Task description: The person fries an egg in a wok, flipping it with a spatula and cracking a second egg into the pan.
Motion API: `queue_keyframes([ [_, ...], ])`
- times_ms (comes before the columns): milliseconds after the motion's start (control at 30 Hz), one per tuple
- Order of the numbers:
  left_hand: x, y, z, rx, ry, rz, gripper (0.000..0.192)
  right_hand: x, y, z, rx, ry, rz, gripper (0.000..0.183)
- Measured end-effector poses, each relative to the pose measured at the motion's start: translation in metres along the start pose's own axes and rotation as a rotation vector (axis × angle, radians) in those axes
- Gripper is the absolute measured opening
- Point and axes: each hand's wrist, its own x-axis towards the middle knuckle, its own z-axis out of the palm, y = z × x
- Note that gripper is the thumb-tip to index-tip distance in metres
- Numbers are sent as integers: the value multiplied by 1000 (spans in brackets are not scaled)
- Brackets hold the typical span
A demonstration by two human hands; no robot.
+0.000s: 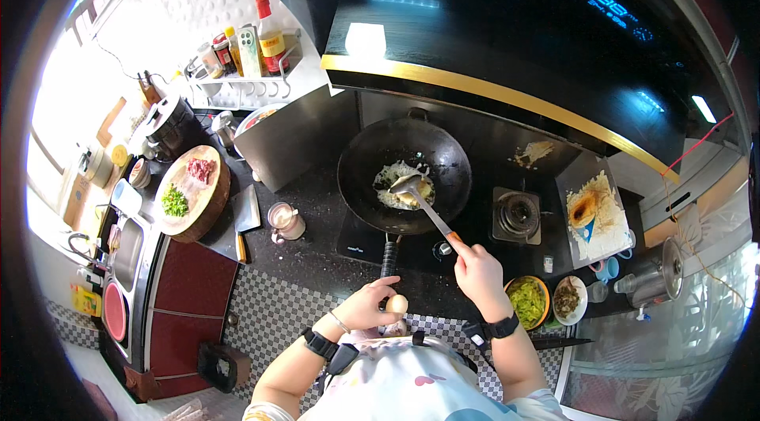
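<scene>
My right hand (480, 278) grips the orange-brown handle of a metal wok spatula (428, 211). Its blade rests in a dark iron wok (362, 160), on pale, partly set food that looks like frying egg (395, 200). The wok sits on a black cooktop (356, 246), its black ribbed handle (389, 259) pointing towards me. My left hand (367, 304) curls around the near end of that handle, where a pale round knob (396, 304) shows between thumb and fingers.
A round chopping board (202, 207) holds meat and chopped greens; a cleaver (246, 210) lies beside it. A glass jar (286, 221) stands left of the wok. At right are a bowl of green vegetables (526, 302) and a white bowl (579, 302). The range hood (475, 88) overhangs the back.
</scene>
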Motion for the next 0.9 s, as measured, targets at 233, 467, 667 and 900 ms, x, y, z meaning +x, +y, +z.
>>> queue_keyframes([
  [233, 1, 1, -3, -13, -47, -27, 46, -17, 0, -2, 137, 51, 123, 41],
  [467, 1, 2, -4, -44, -77, -45, 48, -6, 14, 25, 171, 91, 107, 44],
  [667, -1, -2, -2, -23, -35, 0, 46, 8, 0, 28, 107, 20, 197, 40],
  [900, -3, -1, -2, -49, -77, -55, 47, -9, 4, 22, 164, 130, 127, 40],
])
